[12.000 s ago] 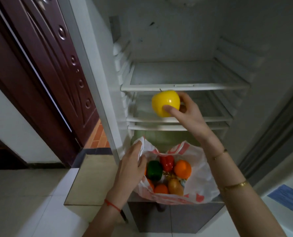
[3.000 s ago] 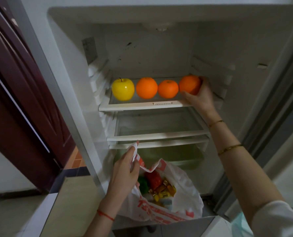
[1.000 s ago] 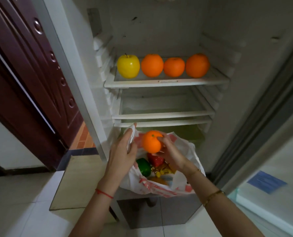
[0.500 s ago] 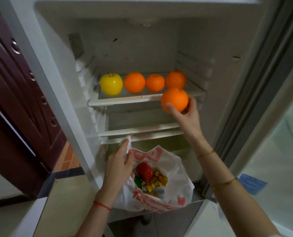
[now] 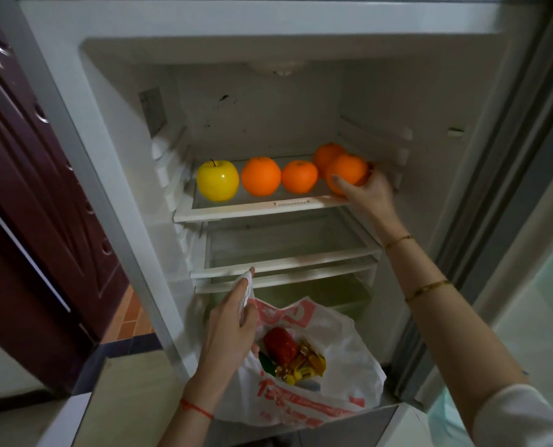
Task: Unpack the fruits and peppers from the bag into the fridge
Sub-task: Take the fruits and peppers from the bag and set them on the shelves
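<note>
my right hand is up at the top shelf of the fridge, fingers and thumb curled around an orange at the shelf's right end, low over the front edge; i can't tell whether it rests on the glass. right behind it, touching or nearly so, sits another orange. to the left along the shelf i see a small orange, then a larger orange, then a yellow apple at the left end, all in a row, close together.

my left hand is lower down, pinching the rim of the white and red plastic bag and holding its mouth open in front of the lower part of the fridge. inside the bag i see a red pepper on top, a sliver of green pepper beside my hand, and some yellow wrapped sweets under them. a dark red door stands at the left.
</note>
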Demonstrator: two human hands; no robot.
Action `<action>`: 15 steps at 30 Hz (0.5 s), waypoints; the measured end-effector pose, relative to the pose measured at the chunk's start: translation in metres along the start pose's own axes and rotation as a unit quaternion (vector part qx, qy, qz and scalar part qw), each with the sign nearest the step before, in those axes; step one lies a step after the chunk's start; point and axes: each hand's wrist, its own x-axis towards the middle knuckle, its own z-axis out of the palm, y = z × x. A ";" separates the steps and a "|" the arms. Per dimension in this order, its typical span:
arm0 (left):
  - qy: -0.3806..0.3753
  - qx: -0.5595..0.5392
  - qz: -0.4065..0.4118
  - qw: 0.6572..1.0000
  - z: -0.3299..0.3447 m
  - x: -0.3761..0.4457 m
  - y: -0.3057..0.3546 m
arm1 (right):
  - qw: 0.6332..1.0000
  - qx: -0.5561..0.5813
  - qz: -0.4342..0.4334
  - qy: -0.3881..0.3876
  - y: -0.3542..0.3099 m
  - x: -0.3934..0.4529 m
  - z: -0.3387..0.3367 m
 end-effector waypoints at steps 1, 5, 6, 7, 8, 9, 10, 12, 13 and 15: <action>0.001 0.000 -0.002 1.000 0.000 0.000 0.002 | 1.000 -0.005 0.006 -0.005 0.002 0.004 0.002; 0.007 0.013 0.003 1.000 -0.002 -0.001 0.007 | 1.000 -0.006 0.002 -0.009 0.006 0.014 0.006; 0.009 0.016 0.003 1.000 -0.002 -0.001 0.006 | 1.000 -0.008 0.007 -0.014 0.006 0.012 0.006; 0.010 0.015 0.001 1.000 -0.003 -0.001 0.004 | 1.000 -0.011 0.008 -0.016 0.007 0.012 0.007; 0.008 0.013 -0.001 1.000 -0.002 -0.002 0.002 | 1.000 -0.013 0.011 -0.017 0.007 0.009 0.006; 0.004 0.009 -0.005 1.000 -0.003 -0.003 0.001 | 1.000 -0.002 0.004 -0.014 0.008 0.007 0.006; 0.000 0.007 -0.008 1.000 -0.003 -0.004 0.000 | 1.000 0.011 -0.005 -0.004 0.008 0.002 0.005; -0.001 -0.002 -0.016 1.000 -0.004 -0.007 0.002 | 0.999 0.034 -0.034 0.019 0.009 -0.012 0.003; 0.001 -0.005 -0.020 1.000 -0.004 -0.008 0.002 | 0.998 0.027 -0.045 0.043 0.009 -0.023 0.002; 0.010 -0.008 -0.014 1.000 -0.005 -0.012 0.005 | 0.988 -0.031 -0.092 0.122 0.008 -0.051 0.002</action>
